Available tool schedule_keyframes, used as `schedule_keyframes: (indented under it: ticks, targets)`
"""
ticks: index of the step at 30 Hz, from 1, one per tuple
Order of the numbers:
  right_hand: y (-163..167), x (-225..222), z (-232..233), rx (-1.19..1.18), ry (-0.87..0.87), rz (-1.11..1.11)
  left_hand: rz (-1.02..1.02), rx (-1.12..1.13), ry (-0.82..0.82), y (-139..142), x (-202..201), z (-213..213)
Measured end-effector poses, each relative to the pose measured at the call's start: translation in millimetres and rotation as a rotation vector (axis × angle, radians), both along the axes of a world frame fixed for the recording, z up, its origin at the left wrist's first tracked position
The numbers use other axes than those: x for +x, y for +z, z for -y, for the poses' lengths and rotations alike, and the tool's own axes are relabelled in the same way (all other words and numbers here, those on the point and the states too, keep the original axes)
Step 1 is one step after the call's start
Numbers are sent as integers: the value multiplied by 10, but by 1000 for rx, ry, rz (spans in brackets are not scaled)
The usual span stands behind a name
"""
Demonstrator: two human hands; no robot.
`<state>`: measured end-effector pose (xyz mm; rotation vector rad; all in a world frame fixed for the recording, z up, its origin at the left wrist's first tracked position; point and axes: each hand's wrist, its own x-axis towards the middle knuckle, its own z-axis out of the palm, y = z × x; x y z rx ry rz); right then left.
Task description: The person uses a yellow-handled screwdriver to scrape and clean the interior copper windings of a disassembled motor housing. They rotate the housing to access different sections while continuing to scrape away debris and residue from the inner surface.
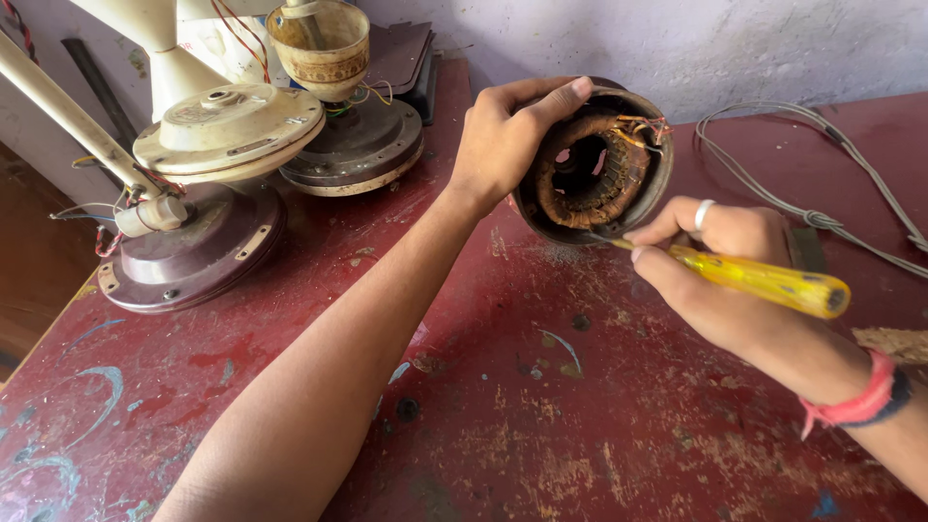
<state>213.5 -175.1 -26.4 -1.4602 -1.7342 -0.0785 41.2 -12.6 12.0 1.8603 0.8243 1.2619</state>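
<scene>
Left hand (503, 135) grips the rim of a round dark metal motor housing with copper windings (594, 166), tilted on edge on a worn red-painted table (503, 406). Right hand (720, 271) clasps a yellow translucent-handled screwdriver (764, 280), its tip against the housing's lower edge.

A worn, dark red worktop (541, 416), its paint scratched and chipped and flecked with pale blue at the lower left of the frame, fills most of the view. Behind it, along the top of the frame, stands a rough whitewashed wall (735, 48) in soft daylight. A strip of brown floor (29, 261) shows at the left edge.
</scene>
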Motion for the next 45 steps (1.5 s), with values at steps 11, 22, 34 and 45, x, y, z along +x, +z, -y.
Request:
schedule_keyframes:
  ticks: [11,22,34,45]
  targets:
    - [-162,136,-97,-42,95,-209,50,-28,-84,-6,-29,-20]
    - [-95,-84,30,21,62,-70,119,-9,-212,-102,-15,-175]
    - [-70,-94,-3,56,115,-63,164,-48,-268,-128,-48,-231]
    - [-67,-15,-64,47,190,-128,154,-49,-283,-135,-33,-261]
